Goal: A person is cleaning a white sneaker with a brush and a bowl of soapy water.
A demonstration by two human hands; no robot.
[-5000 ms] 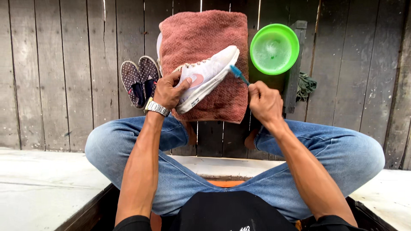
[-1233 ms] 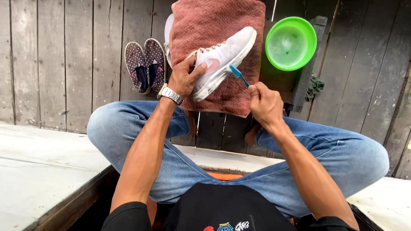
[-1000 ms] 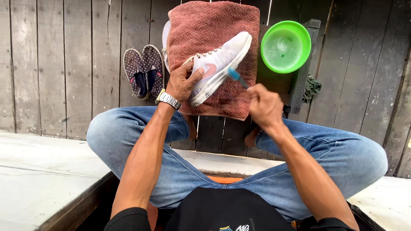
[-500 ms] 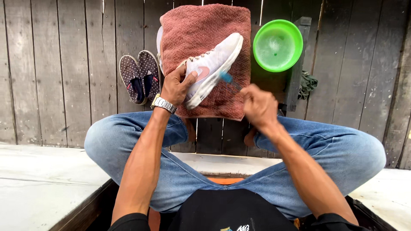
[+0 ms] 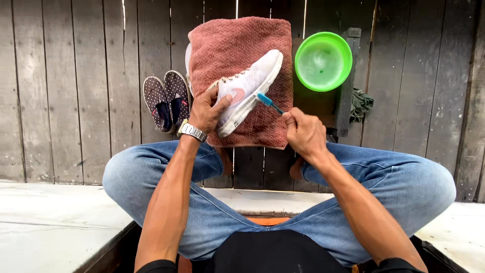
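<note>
L hand [image 5: 206, 110]: I see it clamped on the heel end of the white mesh sneaker w/ pink side mark [image 5: 248, 87], held just above the towel.
R hand [image 5: 303, 132]: fingers pinched shut on the blue-handled toothbrush [image 5: 268, 101]; bristle head touching the sole edge.
Shoe axis: heel low-left by L hand, toe up-right; sole edge faces R hand.
Brush vs shoe: shoe lies up-left of R hand.
Under: rust-red terry towel [image 5: 237, 40] on grey wooden planks [image 5: 65, 76].
Nearby: round green plastic bowl [image 5: 323, 61] to the right; dark dotted slip-ons [image 5: 166, 101] to the left.

Behind the pink terry towel [image 5: 237, 50], a second white shoe [image 5: 187, 55], mostly hidden. Heel of the white sneaker [image 5: 247, 88] covered by the left hand [image 5: 207, 108]. Blue toothbrush [image 5: 268, 101] handle buried in the right hand [image 5: 303, 132]. Green rag [image 5: 361, 103] half behind a dark wooden post [image 5: 347, 76].
</note>
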